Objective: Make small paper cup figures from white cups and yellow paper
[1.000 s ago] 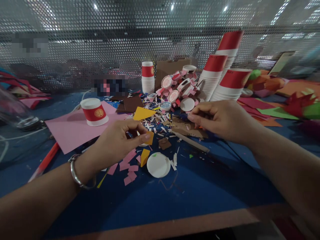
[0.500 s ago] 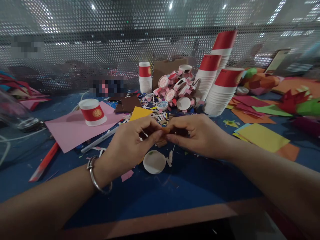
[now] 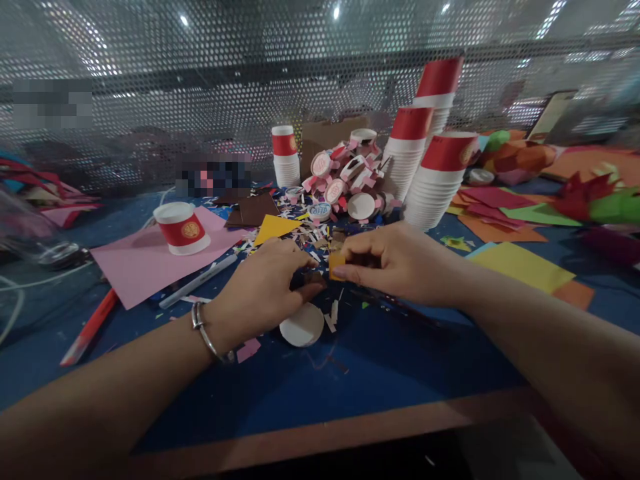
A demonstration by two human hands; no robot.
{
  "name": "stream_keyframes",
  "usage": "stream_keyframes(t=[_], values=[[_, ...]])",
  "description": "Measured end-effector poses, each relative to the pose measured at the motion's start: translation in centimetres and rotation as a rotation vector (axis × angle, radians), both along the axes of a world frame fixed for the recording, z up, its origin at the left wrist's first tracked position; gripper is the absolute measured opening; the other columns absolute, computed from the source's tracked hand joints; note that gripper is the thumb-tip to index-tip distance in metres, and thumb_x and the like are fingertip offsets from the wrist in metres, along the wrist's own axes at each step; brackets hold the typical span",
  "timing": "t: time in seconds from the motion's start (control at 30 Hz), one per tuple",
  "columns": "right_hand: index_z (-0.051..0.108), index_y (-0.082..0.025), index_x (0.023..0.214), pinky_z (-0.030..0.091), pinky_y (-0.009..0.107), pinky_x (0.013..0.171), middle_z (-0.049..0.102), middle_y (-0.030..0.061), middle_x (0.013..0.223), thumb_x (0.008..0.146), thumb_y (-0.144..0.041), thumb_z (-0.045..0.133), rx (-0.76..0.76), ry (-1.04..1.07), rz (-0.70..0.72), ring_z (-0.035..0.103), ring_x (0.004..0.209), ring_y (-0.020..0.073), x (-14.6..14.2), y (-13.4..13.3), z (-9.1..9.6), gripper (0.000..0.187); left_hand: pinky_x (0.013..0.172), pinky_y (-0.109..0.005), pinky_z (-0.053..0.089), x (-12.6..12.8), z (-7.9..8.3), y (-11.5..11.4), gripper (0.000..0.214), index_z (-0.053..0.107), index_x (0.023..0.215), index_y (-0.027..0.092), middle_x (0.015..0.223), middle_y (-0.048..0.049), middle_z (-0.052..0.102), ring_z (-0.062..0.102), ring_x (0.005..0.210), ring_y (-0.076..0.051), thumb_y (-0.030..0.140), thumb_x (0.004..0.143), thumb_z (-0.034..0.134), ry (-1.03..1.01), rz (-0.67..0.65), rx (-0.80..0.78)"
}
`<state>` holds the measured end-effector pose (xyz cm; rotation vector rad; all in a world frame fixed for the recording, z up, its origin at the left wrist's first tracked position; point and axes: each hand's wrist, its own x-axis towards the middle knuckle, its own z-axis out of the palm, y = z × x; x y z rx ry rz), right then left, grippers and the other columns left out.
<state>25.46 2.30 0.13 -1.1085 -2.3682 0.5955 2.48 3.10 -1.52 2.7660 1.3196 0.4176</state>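
My right hand (image 3: 400,267) pinches a small orange-yellow piece of paper (image 3: 336,267) between thumb and fingers, above the middle of the table. Just left of that paper, my left hand (image 3: 265,280) holds nothing that I can see; its thumb and curved fingertips are apart. A bangle circles the left wrist. Below the left hand lies a round white disc (image 3: 303,325), partly covered by the thumb side of the hand. Paper scraps (image 3: 331,317) lie beside the disc. A larger yellow-orange sheet (image 3: 276,229) rests behind the left hand.
A red-and-white paper cup (image 3: 183,230) stands upside down on a pink sheet (image 3: 130,263). Tall cup stacks (image 3: 433,190) and a heap of cut cup pieces (image 3: 345,180) stand behind. At left are a pen (image 3: 200,281) and a red marker (image 3: 93,327); coloured paper (image 3: 525,267) lies right.
My hands have parted. The left has let go of the small paper and its fingers have opened; the right keeps the paper, now turned with its flat face showing.
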Motion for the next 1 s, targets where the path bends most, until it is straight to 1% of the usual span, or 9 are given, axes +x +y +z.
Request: stream_keyframes(t=[0.17,0.4,0.5,0.63,0.77,0.8,0.87,0.93,1.0], values=[[0.058,-0.018,0.069,0.030,0.025,0.053,0.051,-0.0040,0.060,0.094,-0.036,0.062,-0.075,-0.086,0.085,0.044,0.055,0.0098,0.0,-0.1,0.1,0.031,0.080,-0.038,0.044,0.2,0.4,0.3,0.016,0.075,0.096,0.020,0.096,-0.0059,0.070,0.061,0.093,-0.026,0.034,0.090,0.071,-0.022,0.013,-0.082],[0.067,-0.017,0.074,0.030,0.026,0.053,0.054,-0.0038,0.059,0.095,-0.038,0.060,-0.090,-0.158,0.115,0.048,0.054,0.0105,0.0,-0.3,0.1,0.031,0.068,-0.031,0.045,0.2,-0.1,0.3,0.024,0.071,0.106,0.020,0.088,-0.0015,0.070,0.062,0.075,-0.018,0.025,0.083,0.074,-0.202,0.079,-0.230],[0.068,-0.017,0.074,0.031,0.026,0.054,0.056,-0.0035,0.061,0.095,-0.040,0.061,-0.109,-0.169,0.147,0.049,0.055,0.0106,-0.1,-0.4,0.2,0.032,0.063,-0.028,0.045,0.2,0.0,0.2,0.022,0.072,0.104,0.020,0.080,0.0005,0.070,0.061,0.068,-0.015,0.021,0.082,0.073,-0.291,0.108,-0.293],[0.065,-0.017,0.071,0.030,0.026,0.054,0.051,-0.0045,0.059,0.096,-0.040,0.060,-0.167,-0.189,0.196,0.044,0.053,0.0095,-0.1,-0.5,0.4,0.034,0.066,-0.029,0.050,-0.2,0.5,0.5,0.015,0.075,0.095,0.018,0.083,-0.0025,0.075,0.066,0.073,-0.017,0.029,0.086,0.072,-0.440,0.102,-0.351],[0.061,-0.017,0.067,0.028,0.026,0.053,0.047,-0.0055,0.056,0.095,-0.040,0.060,-0.206,-0.221,0.191,0.041,0.051,0.0089,-0.2,-0.4,0.5,0.036,0.073,-0.031,0.057,-0.9,0.6,0.5,0.020,0.075,0.100,0.017,0.092,-0.0050,0.079,0.072,0.082,-0.019,0.030,0.085,0.073,-0.596,0.107,-0.454],[0.062,-0.017,0.068,0.028,0.026,0.053,0.047,-0.0054,0.056,0.095,-0.040,0.060,-0.210,-0.232,0.184,0.041,0.051,0.0091,-0.2,-0.4,0.5,0.035,0.075,-0.031,0.057,-1.0,0.7,0.4,0.019,0.075,0.101,0.017,0.094,-0.0048,0.079,0.073,0.083,-0.019,0.027,0.085,0.073,-0.600,0.112,-0.431],[0.066,-0.017,0.072,0.029,0.027,0.054,0.051,-0.0046,0.057,0.095,-0.040,0.061,-0.204,-0.252,0.169,0.044,0.052,0.0098,-0.2,-0.3,0.5,0.033,0.078,-0.029,0.057,-1.0,0.9,-0.2,0.018,0.076,0.103,0.019,0.098,-0.0034,0.079,0.073,0.085,-0.017,0.021,0.086,0.071,-0.561,0.108,-0.279],[0.069,-0.017,0.074,0.030,0.027,0.056,0.056,-0.0033,0.059,0.095,-0.040,0.061,-0.174,-0.263,0.150,0.048,0.053,0.0108,-0.2,-0.2,0.5,0.032,0.074,-0.026,0.055,-0.9,1.1,-0.7,0.018,0.077,0.102,0.021,0.096,-0.0013,0.078,0.071,0.083,-0.015,0.016,0.086,0.070,-0.486,0.076,-0.071],[0.068,-0.018,0.074,0.030,0.027,0.056,0.059,-0.0023,0.060,0.095,-0.040,0.060,-0.104,-0.276,0.106,0.051,0.054,0.0118,0.0,-0.1,0.4,0.032,0.069,-0.024,0.053,-0.8,1.3,-1.0,0.018,0.077,0.100,0.022,0.092,0.0001,0.077,0.070,0.080,-0.014,0.015,0.086,0.070,-0.445,0.053,0.020]])
